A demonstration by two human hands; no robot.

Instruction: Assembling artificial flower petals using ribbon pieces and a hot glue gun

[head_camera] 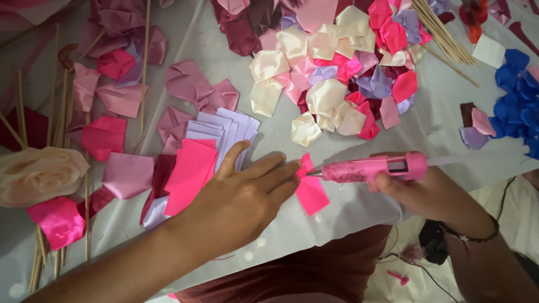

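My left hand (247, 193) lies flat on the white sheet, its fingertips pressing a hot-pink satin square (310, 189) whose top corner is folded up. My right hand (426, 193) grips a pink glue gun (373, 168) held level, with its metal nozzle touching the folded corner of that square. A fanned stack of pink and lilac satin squares (208, 151) sits just left of my left hand, partly under its wrist.
A heap of folded satin petals (331, 67) in cream, pink, lilac and maroon lies at the back. Wooden skewers (443, 31) rest at top right and several on the left. A cream fabric rose (36, 174) sits at left, blue petals (519, 95) at right.
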